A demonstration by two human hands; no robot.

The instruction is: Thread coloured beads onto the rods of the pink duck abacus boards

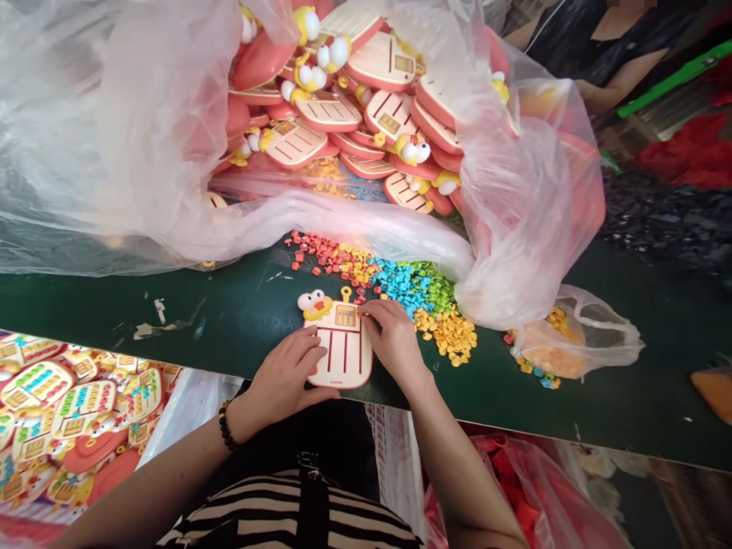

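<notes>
A cream toy board (343, 361) with a red rim, dark red slots, a small window and a yellow duck head with bulging eyes lies on the dark green table. A yellow ring sticks up from its top edge. My left hand (289, 374) holds the board by its left side, fingers on its face and thumb by the lower edge. At the upper right corner, my right hand (392, 335) has its fingers pinched together; whatever is between them is hidden. Just beyond lie loose small pieces in red (320, 250), blue (400, 284), green (439, 291) and yellow (454, 335).
A big clear plastic bag (515, 229) full of similar boards (329, 112) spans the table's far side. A small bag (600, 335) with yellow pieces sits at right. Boards filled with coloured pieces (80, 404) are piled lower left. Another person (606, 53) is at upper right.
</notes>
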